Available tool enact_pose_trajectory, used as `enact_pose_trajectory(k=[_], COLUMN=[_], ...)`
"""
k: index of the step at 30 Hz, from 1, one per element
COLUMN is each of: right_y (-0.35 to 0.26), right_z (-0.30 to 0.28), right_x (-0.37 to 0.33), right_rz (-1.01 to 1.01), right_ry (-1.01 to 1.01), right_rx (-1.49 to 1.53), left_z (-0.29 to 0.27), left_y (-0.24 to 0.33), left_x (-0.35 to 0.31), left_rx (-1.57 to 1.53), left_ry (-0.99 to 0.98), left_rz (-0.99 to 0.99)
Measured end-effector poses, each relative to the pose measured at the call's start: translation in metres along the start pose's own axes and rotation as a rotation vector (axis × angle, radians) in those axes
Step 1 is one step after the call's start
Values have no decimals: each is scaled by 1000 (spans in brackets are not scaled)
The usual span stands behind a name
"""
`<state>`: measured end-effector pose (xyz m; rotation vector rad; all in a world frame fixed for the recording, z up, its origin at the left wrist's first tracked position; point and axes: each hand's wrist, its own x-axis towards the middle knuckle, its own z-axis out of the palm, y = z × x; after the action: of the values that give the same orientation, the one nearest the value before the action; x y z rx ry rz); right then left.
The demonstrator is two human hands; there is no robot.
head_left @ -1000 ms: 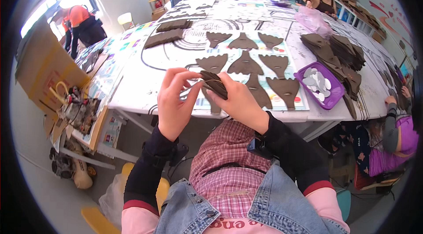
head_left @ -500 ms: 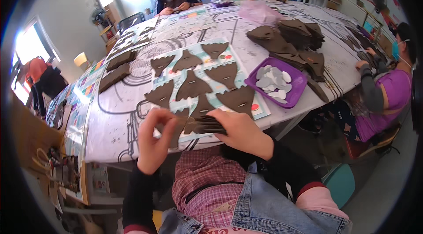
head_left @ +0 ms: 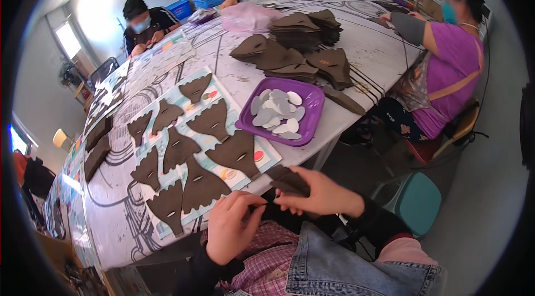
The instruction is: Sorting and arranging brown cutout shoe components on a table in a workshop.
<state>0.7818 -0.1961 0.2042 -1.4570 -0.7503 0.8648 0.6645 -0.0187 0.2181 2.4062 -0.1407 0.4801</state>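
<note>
My right hand (head_left: 323,193) grips a small stack of dark brown, soft-looking flat pieces (head_left: 287,180) at the table's front edge. Close beside it, my left hand (head_left: 237,223) has thumb and forefinger pinched together; whatever may be between them is too small to make out. Several fan-shaped brown pieces (head_left: 203,185) with scalloped edges and short slits lie in rows on a printed light-blue and white sheet (head_left: 264,154), left of and beyond my hands. A purple tray (head_left: 315,115) of grey and white oval discs (head_left: 278,106) stands just beyond the right hand.
Heaped brown pieces (head_left: 304,31) lie behind the tray, near a pink plastic bag (head_left: 251,17). Two brown stacks (head_left: 97,156) sit at the table's left. A person in purple (head_left: 454,67) sits at the right; two others work at the far side. A teal stool (head_left: 421,204) stands low right.
The view has swung to the right. Both hands have moved off the sheet to its right front corner, the stack still in my right hand. My left hand has left the nearest brown piece.
</note>
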Motion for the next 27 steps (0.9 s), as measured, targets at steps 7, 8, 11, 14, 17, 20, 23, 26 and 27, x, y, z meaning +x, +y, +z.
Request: enact_pose_trajectory(k=[7, 8, 11, 14, 17, 20, 23, 26, 27], right_y=[-50, -56, -66, -78, -80, -73, -68, -79, -85], right_z=[-158, -191, -230, -168, -88, -18, 58, 113, 131], right_x=[-4, -5, -12, 30, 74, 107, 143, 173, 184], right_rz=[-200, -192, -177, -379, -353, -201, -334, -262, -228], right_ry=[903, 887, 1091, 854, 508, 110, -171, -312, -338], right_rx=[-482, -555, -631, -374, -185, -102, -156, -123, -140], left_z=[0, 0, -9, -26, -49, -70, -95, -115, -122], left_y=[-31, -34, -32, -36, -47, -62, -66, -84, -91], left_x=[-22, -23, -22, -36, -39, -31, -42, -50, -53], left_rx=[-148, -127, -141, -211, -269, -421, -627, -703, -729], left_ry=[-7, -56, -146, -171, -148, -230, -14, 195, 269], left_rz=[-156, -128, -115, -225, -257, -140, -203, -182, -200])
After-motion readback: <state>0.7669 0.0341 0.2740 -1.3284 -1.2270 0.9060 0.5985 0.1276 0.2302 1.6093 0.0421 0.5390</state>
